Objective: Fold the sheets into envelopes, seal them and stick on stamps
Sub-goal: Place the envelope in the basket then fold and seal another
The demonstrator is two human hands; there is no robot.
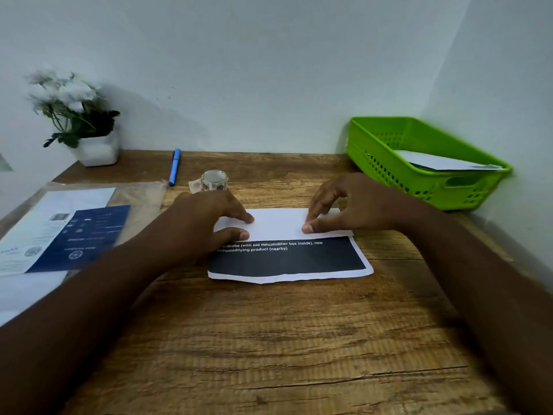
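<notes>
A: Where is the sheet sitting?

B: The white paper sheet with a black printed panel [287,259] is lying flat on the brown wood-grain table [269,339], mid-table. Its far part is folded over toward the person, so a plain white flap is covering the upper half and the black panel with white text is showing below it.

A: Hands?

B: Both are resting on that sheet. The left hand [209,214] is pressing on the flap's left end, forefinger laid out straight on the white, thumb down at the flap's near edge, the two spread apart. The right hand [344,205] is working the flap's right end, with thumb and forefinger coming together on the near edge of the fold, other fingers curled above. Whether it is actually pinching the paper or just pressing on it, I cannot tell.

A: Anything else around the sheet?

B: Just beyond it, behind the left hand, a clear roll of patterned stickers [211,181] is standing. Beyond that, a blue pen [174,166] is lying. Left of the sheet, a clear plastic sleeve holding blue-and-white printed papers [74,232] is lying. At the far left, a white pot of white flowers [80,121] is sitting at the wall. Right of the sheet and further back, a bright green perforated plastic basket [389,163] is holding a white folded paper [443,163].
</notes>
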